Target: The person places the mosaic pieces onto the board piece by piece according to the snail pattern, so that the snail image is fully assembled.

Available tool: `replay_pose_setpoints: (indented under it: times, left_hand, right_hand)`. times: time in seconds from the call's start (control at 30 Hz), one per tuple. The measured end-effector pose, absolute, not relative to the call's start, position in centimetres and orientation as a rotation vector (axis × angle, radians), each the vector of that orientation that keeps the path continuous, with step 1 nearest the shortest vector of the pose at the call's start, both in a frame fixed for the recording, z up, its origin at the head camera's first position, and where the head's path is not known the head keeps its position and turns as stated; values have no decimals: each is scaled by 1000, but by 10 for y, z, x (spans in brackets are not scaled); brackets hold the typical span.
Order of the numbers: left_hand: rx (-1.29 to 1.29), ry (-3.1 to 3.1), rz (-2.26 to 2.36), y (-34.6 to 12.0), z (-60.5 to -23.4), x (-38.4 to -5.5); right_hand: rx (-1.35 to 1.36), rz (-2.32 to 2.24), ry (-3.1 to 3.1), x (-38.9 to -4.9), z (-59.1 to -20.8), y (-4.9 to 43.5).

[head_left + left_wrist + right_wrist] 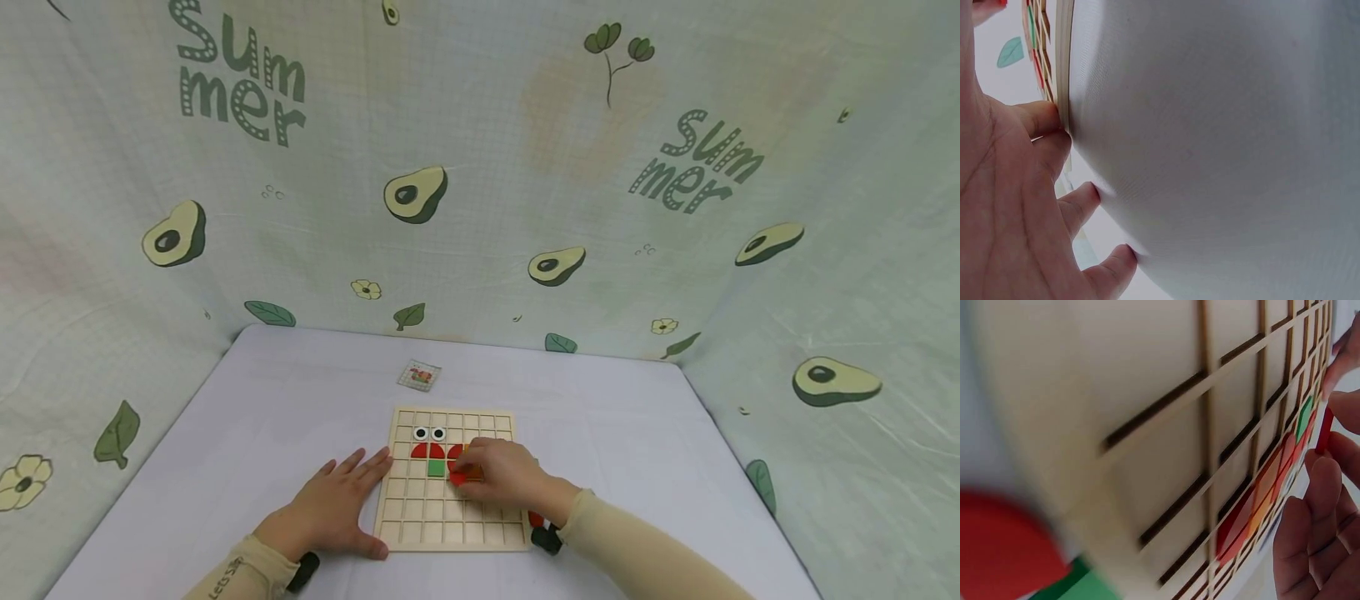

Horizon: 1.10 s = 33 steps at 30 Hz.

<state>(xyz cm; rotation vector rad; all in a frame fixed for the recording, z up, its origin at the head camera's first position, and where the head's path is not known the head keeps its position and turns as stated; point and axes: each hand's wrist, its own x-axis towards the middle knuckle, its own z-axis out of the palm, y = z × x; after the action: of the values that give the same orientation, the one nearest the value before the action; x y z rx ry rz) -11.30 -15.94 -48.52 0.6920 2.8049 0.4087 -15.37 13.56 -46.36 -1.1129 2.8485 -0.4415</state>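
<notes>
A wooden grid board (450, 533) lies on the table. My left hand (333, 506) rests at its left edge with fingers spread; in the left wrist view, fingertips touch the board's side (1064, 62). My right hand (504, 472) is over the board and pinches a thin red tile (1324, 431) between thumb and finger. Set in the grid are two eye tiles (421, 433), red rounded tiles (418, 452) and a green square tile (436, 468). An orange tile (1264, 487) and more red ones sit beside them, partly covered by my right hand in the head view.
A small picture card (419, 376) lies beyond the board. Off the board's right side are a loose red piece (1007, 550) and a green piece (1088, 582), partly under my right forearm in the head view. A patterned cloth (480, 225) hangs around the white table (615, 417).
</notes>
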Motion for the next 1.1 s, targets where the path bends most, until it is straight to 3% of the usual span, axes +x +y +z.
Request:
replay_pose_setpoints:
  times: [0.43,1.1]
  left_hand:
    - [695,2801,417,-161,-484,-113]
    - [700,2802,420,-161,-483,-111]
  right_hand:
    - [-1130,-396,2873,-149,-472,101]
    - [-1125,-380,2883,-145,-468,106]
